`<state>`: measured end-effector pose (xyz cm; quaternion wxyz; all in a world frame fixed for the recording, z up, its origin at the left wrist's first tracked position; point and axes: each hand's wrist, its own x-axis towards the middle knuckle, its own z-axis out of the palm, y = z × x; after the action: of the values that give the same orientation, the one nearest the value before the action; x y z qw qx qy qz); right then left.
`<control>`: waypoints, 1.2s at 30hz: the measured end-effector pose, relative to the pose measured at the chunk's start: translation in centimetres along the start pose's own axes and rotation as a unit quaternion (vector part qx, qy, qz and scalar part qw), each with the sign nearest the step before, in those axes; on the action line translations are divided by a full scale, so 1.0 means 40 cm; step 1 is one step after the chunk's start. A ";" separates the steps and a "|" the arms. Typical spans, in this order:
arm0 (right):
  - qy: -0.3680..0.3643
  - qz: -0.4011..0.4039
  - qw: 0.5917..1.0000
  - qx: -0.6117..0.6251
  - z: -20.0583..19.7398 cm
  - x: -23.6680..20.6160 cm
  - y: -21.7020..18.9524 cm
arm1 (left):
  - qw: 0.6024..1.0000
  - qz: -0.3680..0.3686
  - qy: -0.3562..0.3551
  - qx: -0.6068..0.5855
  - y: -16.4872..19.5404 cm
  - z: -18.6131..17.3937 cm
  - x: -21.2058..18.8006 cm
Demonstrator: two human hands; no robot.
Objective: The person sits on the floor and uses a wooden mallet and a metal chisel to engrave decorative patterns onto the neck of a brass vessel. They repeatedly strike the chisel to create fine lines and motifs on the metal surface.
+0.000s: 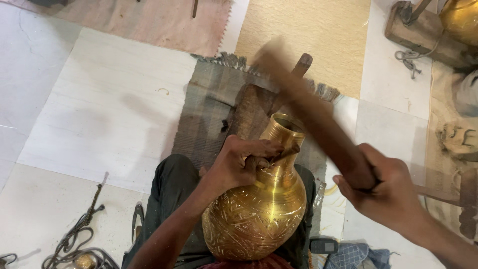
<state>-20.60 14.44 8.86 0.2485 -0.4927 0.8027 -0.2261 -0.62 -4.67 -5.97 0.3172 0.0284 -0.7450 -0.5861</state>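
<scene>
A brass vase [256, 211] with engraved patterns lies tilted in my lap, its mouth pointing away from me. My left hand [239, 162] is closed on a small metal chisel [285, 152] whose tip presses against the vase's neck. My right hand [386, 192] grips a dark wooden mallet stick [318, 119], blurred by motion and raised over the vase's mouth. A wooden block [251, 112] with a peg sits just beyond the vase.
A grey fringed mat [204, 107] lies under the block on the tiled floor. A rope with a metal tool [82, 226] lies at lower left. Another brass vessel [460, 17] on a wooden stand is at top right. A small phone [323, 245] and blue cloth lie near my right knee.
</scene>
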 end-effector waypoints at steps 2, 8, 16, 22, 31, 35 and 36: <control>0.081 -0.026 0.993 0.085 -0.009 0.010 -0.016 | 0.999 -0.026 0.016 -0.040 -0.004 0.009 -0.007; 0.028 0.090 0.992 -0.086 -0.039 -0.002 0.028 | 0.999 0.002 -0.011 0.036 -0.012 -0.002 0.013; 0.068 0.032 0.997 0.021 0.009 -0.026 0.022 | 0.999 0.017 -0.030 -0.006 0.000 -0.009 0.024; 0.032 0.017 0.999 -0.039 0.002 -0.014 -0.030 | 0.997 -0.038 -0.050 -0.038 -0.003 -0.009 0.025; 0.038 0.039 0.987 -0.151 -0.006 -0.032 0.057 | 0.998 0.007 -0.058 -0.019 -0.035 -0.007 0.029; 0.004 0.006 0.993 -0.118 -0.007 -0.042 0.069 | 0.996 -0.014 -0.077 -0.041 -0.049 -0.001 0.025; 0.017 0.031 0.991 -0.127 -0.007 -0.045 0.069 | 0.996 -0.024 -0.084 -0.033 -0.050 0.000 0.024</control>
<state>-21.95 17.23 7.71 0.1775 -0.4915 0.8436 -0.1232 -2.05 -5.69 -7.33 0.2406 -0.0134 -0.7484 -0.6179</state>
